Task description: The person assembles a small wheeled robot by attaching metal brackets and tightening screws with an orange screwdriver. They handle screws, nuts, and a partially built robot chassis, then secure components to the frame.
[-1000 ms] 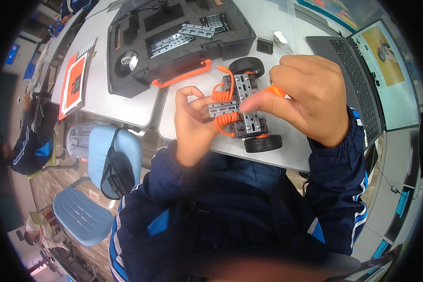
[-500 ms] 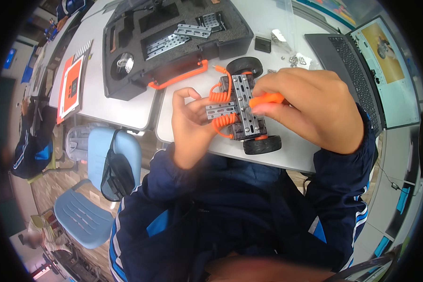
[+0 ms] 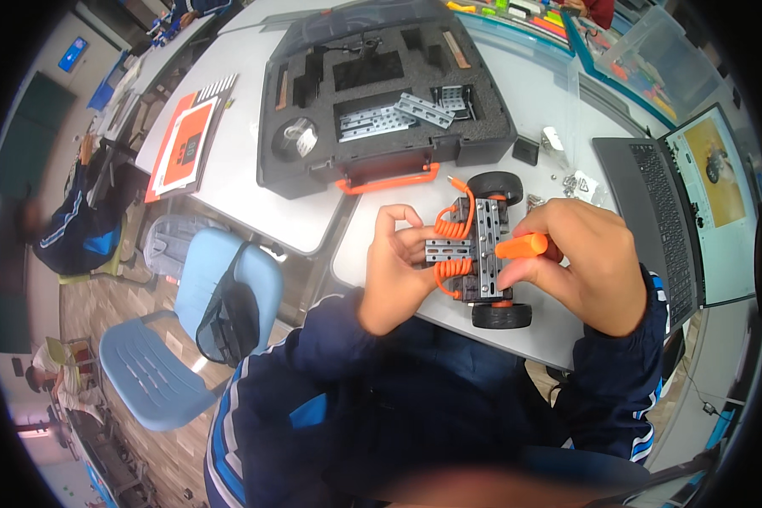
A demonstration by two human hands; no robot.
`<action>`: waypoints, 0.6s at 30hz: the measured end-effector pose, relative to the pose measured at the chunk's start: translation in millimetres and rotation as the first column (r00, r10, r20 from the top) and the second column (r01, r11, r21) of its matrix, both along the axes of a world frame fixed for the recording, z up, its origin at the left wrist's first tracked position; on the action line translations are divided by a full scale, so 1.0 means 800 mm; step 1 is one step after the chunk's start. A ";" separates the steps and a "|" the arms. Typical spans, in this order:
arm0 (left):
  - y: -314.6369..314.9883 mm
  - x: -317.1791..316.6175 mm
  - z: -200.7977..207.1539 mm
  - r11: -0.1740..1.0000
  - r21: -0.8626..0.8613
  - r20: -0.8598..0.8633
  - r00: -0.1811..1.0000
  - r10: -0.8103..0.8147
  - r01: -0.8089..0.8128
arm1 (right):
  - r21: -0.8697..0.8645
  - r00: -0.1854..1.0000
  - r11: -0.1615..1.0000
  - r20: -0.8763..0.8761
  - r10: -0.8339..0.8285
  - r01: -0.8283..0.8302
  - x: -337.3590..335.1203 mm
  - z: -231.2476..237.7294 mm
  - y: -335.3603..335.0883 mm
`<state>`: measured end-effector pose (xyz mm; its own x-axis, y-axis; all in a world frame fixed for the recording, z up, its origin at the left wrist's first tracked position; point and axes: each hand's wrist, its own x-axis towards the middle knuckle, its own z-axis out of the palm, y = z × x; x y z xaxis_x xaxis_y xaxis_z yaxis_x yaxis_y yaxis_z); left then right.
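Observation:
A small two-wheeled robot chassis [image 3: 488,254] is held over the near edge of the table, with grey perforated metal beams, black motor blocks and orange coiled cables. My left hand [image 3: 398,279] grips it from the left, around the short metal beam [image 3: 447,251] that sticks out; its fingertips are partly hidden behind. An orange-handled screwdriver [image 3: 521,246] is pinched between the thumb and fingers of my right hand [image 3: 588,258]. Its tip meets the long beam near the middle, though the exact screw is hidden. One black wheel [image 3: 501,317] faces me; another [image 3: 495,185] is at the far end.
Beyond the chassis lies an open black case [image 3: 313,173] with foam and loose metal beams. An open laptop [image 3: 643,186] stands on the right, near small screws and a plastic bag [image 3: 586,188]. Booklets [image 3: 186,148] lie at left, above a blue chair [image 3: 157,372]. Other people sit farther off.
The whole view has shifted, so everything sits lower and farther right. My right fingers have loosened around the screwdriver, showing more of its handle end. My left hand keeps its hold on the chassis.

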<state>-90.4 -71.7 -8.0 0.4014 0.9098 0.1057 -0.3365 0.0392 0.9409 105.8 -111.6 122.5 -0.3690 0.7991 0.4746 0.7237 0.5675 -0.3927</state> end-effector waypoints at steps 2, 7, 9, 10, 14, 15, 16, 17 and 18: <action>-0.001 0.000 0.000 1.000 0.011 -0.009 1.000 0.007 -0.006 | 0.039 1.000 0.999 -0.020 -0.019 0.020 -0.001 -0.003 0.003; 0.000 0.001 0.001 1.000 -0.008 0.003 1.000 -0.016 0.016 | 0.090 0.996 0.993 0.043 -0.078 0.074 -0.001 -0.003 0.005; 0.001 0.000 0.001 0.999 -0.023 0.017 1.000 -0.023 0.023 | 0.050 0.999 0.998 0.027 -0.045 0.044 -0.001 0.002 0.002; 0.000 0.000 0.002 0.999 -0.027 0.018 1.000 -0.022 0.023 | 0.020 1.000 1.000 -0.004 0.002 -0.002 -0.001 0.004 0.001; 0.001 -0.001 0.000 0.999 -0.033 0.019 0.999 -0.026 0.027 | -0.106 0.999 0.994 -0.024 0.022 -0.024 0.001 0.011 -0.005; 0.000 -0.001 -0.001 0.999 -0.035 0.032 0.999 -0.029 0.030 | -0.118 0.999 0.993 -0.036 0.018 -0.022 0.001 0.011 -0.005; -0.001 -0.002 -0.002 0.999 -0.042 0.011 1.000 -0.028 0.028 | -0.128 0.999 0.992 -0.043 0.011 -0.017 0.001 0.010 -0.005; 0.000 -0.002 -0.002 0.999 -0.041 0.006 1.000 -0.029 0.030 | -0.134 0.999 0.991 -0.049 0.004 -0.011 0.001 0.009 -0.005; 0.000 -0.002 -0.002 0.999 -0.037 0.014 0.999 -0.033 0.034 | -0.129 0.999 0.992 -0.032 0.015 -0.019 0.002 0.010 -0.005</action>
